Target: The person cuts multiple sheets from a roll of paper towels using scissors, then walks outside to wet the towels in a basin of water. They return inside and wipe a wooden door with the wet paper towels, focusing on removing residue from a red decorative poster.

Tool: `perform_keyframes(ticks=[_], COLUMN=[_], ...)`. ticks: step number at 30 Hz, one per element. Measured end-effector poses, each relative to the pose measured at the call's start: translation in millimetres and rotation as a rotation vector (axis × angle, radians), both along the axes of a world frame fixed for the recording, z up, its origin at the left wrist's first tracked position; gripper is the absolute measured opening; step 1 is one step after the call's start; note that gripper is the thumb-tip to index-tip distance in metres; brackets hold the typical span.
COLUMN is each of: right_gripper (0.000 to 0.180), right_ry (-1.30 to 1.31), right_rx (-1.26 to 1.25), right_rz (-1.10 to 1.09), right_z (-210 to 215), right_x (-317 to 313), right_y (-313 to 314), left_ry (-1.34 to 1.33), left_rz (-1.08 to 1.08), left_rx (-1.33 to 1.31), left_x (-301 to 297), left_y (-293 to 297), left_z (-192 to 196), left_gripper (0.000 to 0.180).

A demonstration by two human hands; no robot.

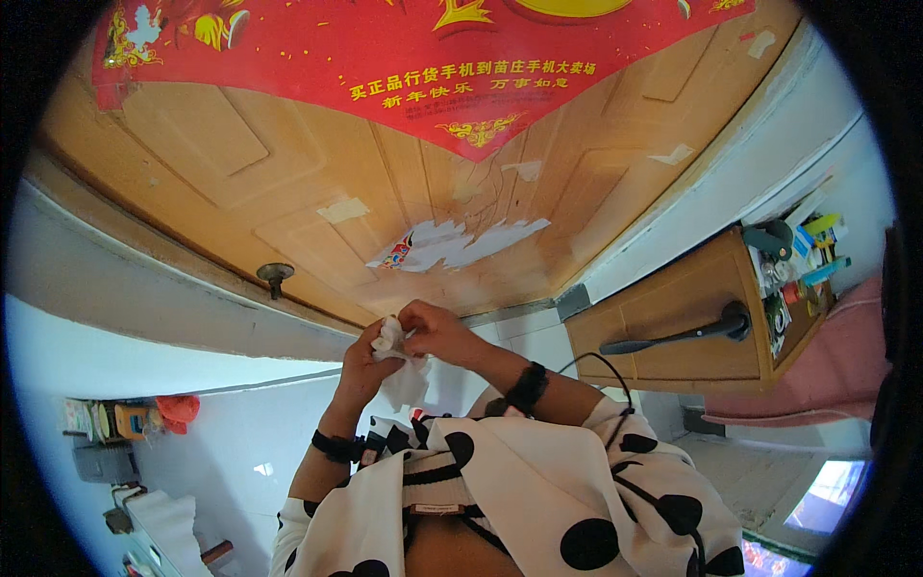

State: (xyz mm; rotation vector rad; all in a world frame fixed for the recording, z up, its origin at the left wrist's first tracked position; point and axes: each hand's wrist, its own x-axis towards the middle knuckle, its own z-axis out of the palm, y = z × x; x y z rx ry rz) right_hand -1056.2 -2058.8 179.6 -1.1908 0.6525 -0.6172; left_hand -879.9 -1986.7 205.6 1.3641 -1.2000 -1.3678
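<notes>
In front of my body, near the lower edge of a wooden door [317, 163], both hands are close together around a white, soft, crumpled piece [408, 387] that looks like tissue or cloth. My left hand [361, 363] grips its bunched upper end, with the fingers curled. My right hand [440, 333] comes over from the other side, its fingers bent and pinching the same piece. A loose part hangs down below the hands. Its exact kind cannot be made out.
A red poster [288, 58] and torn white paper [481, 242] stick to the door, which has a round knob [275, 277]. On the right stands a wooden cabinet [673, 298] with a black long-handled object [673, 337] and small items [817, 240]. Shelved things [115, 420] are far left.
</notes>
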Motion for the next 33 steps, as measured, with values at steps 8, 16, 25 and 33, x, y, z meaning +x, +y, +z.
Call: perform_keyframes(ticks=[8, 16, 25, 33], right_gripper=[0.020, 0.020, 0.021, 0.018], right_ry=[0.068, -0.506, -0.654, -0.580], right_rx=[0.020, -0.096, 0.013, -0.012], right_rz=[-0.118, -0.340, -0.524, -0.796], right_z=[27.7, 137.7, 138.3, 114.1], right_x=[-83.5, -123.3, -90.6, -77.6], right_y=[-37.6, -79.3, -80.2, -79.3], left_ry=[0.014, 0.030, -0.006, 0.022], left_rz=[0.143, 0.345, 0.434, 0.517], left_rx=[-0.085, -0.237, -0.303, -0.239], left_x=[-27.9, -23.3, -8.0, 16.4], left_y=[-2.0, 3.5, 29.3, 56.9], left_z=[-2.3, 17.7, 47.6, 37.8], left_gripper=[0.039, 0.041, 0.038, 0.036])
